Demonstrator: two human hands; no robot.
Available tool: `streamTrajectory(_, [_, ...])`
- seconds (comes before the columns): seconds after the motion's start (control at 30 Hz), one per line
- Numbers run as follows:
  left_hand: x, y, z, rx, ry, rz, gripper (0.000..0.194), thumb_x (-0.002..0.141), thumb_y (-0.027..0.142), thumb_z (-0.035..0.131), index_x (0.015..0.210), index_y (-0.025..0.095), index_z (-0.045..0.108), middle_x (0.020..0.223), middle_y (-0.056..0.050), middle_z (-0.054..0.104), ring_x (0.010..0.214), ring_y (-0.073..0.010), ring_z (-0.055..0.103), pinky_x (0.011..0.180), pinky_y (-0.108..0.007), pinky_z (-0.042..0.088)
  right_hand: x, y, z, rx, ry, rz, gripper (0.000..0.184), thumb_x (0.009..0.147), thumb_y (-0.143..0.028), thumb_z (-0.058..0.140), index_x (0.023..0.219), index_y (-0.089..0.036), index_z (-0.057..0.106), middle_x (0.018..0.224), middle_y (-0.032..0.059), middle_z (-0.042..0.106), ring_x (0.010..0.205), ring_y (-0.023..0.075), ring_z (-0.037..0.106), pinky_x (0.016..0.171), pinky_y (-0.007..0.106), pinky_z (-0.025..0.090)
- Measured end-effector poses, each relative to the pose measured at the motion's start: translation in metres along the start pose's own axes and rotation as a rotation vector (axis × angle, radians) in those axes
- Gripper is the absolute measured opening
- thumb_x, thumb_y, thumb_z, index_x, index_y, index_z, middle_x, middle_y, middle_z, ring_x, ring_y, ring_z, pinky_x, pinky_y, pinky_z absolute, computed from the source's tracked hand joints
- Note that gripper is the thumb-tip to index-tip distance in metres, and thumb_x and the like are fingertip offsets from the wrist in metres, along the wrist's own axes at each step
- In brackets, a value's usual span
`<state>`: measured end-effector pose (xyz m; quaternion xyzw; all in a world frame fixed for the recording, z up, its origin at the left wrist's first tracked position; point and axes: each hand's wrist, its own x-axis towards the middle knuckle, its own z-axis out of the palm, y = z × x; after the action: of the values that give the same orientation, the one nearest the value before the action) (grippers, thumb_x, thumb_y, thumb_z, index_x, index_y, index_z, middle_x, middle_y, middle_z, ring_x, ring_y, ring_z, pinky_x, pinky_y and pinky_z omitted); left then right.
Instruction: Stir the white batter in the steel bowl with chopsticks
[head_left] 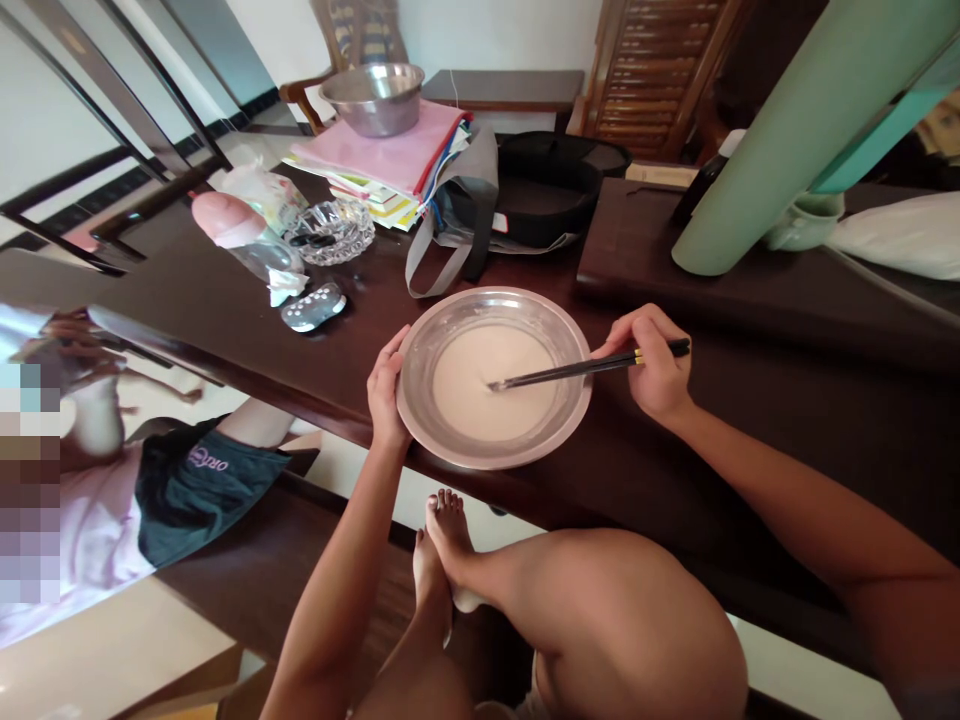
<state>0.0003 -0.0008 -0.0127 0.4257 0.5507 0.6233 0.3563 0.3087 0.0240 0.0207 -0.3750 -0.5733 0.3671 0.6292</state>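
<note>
A wide metal bowl (420, 425) stands at the edge of the dark wooden table, partly filled with a pale, creamy batter (480, 410). My left hand (388, 388) grips the bowl's left rim, its fingers along the outer side. In my right hand (654, 365) is a pair of black chopsticks (562, 371) with gold bands, held at the thick ends. Their tips dip into the batter near the middle of the bowl, coated in it.
Behind the bowl lie a black and grey bag (540, 200) and stacked papers (397, 150) under a second metal bowl (379, 98). A glass ashtray (334, 235), a bottle (244, 230) and a grey shoe-like item (313, 307) are leftward. A green cylinder (795, 130) leans right. Another person (195, 480) sits left.
</note>
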Motion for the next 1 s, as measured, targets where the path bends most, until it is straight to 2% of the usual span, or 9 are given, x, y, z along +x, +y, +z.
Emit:
streamTrajectory(0.13, [0.0001,-0.0005,0.0004,-0.022,0.000,-0.004,0.046,0.087,0.045,0.056,0.125,0.024,0.069,0.136,-0.005,0.067,0.129,-0.0282,0.059,0.108,-0.038,0.046,-0.0019,-0.0010,0.0008,-0.035,-0.122,-0.002,0.033,0.095,-0.049,0.059,0.079,-0.023,0.071,0.070,0.0005,0.070,0.063,0.0153,0.069,0.062,0.030,0.057])
streamTrajectory(0.2, [0.0002,-0.0013,0.0006,-0.017,-0.008,-0.007,0.047,0.088,0.047,0.055,0.126,0.025,0.068,0.136,-0.005,0.066,0.128,-0.0281,0.060,0.107,-0.038,0.047,-0.0010,-0.0010,0.0005,-0.084,-0.075,-0.037,0.035,0.095,-0.049,0.058,0.075,-0.022,0.070,0.071,0.0012,0.070,0.067,0.0161,0.069,0.065,0.031,0.057])
streamTrajectory(0.3, [0.0000,-0.0018,0.0006,-0.017,-0.019,0.002,0.047,0.088,0.048,0.055,0.126,0.025,0.068,0.137,-0.006,0.066,0.129,-0.0283,0.059,0.108,-0.038,0.047,-0.0001,-0.0002,-0.0001,-0.057,0.008,-0.039,0.039,0.095,-0.050,0.056,0.070,-0.023,0.067,0.064,-0.0005,0.064,0.059,0.0150,0.066,0.058,0.030,0.053])
streamTrajectory(0.37, [-0.0003,-0.0014,0.0007,-0.032,-0.013,0.006,0.045,0.087,0.047,0.056,0.125,0.025,0.069,0.136,-0.005,0.066,0.129,-0.0281,0.059,0.108,-0.038,0.046,-0.0008,-0.0001,0.0001,-0.031,-0.041,-0.022,0.036,0.096,-0.048,0.056,0.073,-0.023,0.068,0.064,-0.0011,0.064,0.058,0.0147,0.065,0.058,0.030,0.053])
streamTrajectory(0.47, [-0.0002,-0.0010,0.0007,-0.036,-0.006,0.001,0.045,0.087,0.047,0.057,0.124,0.025,0.070,0.134,-0.005,0.068,0.128,-0.0282,0.060,0.107,-0.038,0.047,-0.0015,-0.0010,0.0004,-0.109,-0.158,-0.038,0.033,0.097,-0.046,0.056,0.079,-0.024,0.071,0.073,0.0009,0.071,0.070,0.0167,0.068,0.068,0.033,0.056])
streamTrajectory(0.53, [0.0003,-0.0013,0.0004,-0.046,-0.006,-0.013,0.045,0.087,0.046,0.057,0.125,0.026,0.070,0.134,-0.005,0.068,0.128,-0.0284,0.060,0.107,-0.039,0.047,-0.0008,-0.0015,0.0001,-0.152,-0.123,-0.065,0.035,0.097,-0.048,0.055,0.076,-0.024,0.071,0.075,0.0018,0.071,0.072,0.0175,0.068,0.070,0.034,0.055])
streamTrajectory(0.67, [0.0007,-0.0019,-0.0002,-0.062,-0.007,-0.015,0.044,0.086,0.045,0.058,0.124,0.025,0.071,0.137,-0.005,0.066,0.131,-0.0288,0.058,0.110,-0.039,0.044,-0.0004,-0.0013,-0.0001,-0.072,0.006,-0.042,0.039,0.096,-0.051,0.054,0.070,-0.024,0.065,0.063,-0.0005,0.063,0.058,0.0156,0.064,0.058,0.032,0.051])
streamTrajectory(0.83, [-0.0003,0.0002,0.0016,-0.036,0.007,0.003,0.046,0.086,0.047,0.057,0.124,0.024,0.070,0.134,-0.005,0.068,0.128,-0.0289,0.060,0.106,-0.038,0.047,-0.0015,-0.0014,0.0009,-0.136,-0.156,-0.043,0.035,0.097,-0.047,0.055,0.076,-0.024,0.071,0.073,0.0012,0.071,0.071,0.0165,0.066,0.068,0.032,0.053])
streamTrajectory(1.0, [-0.0004,0.0010,0.0021,-0.025,-0.004,-0.010,0.046,0.086,0.047,0.056,0.125,0.024,0.070,0.134,-0.005,0.068,0.126,-0.0285,0.061,0.106,-0.038,0.048,0.0011,0.0002,-0.0004,-0.078,0.006,-0.056,0.041,0.096,-0.051,0.055,0.067,-0.024,0.066,0.063,0.0003,0.065,0.060,0.0156,0.062,0.059,0.032,0.050])
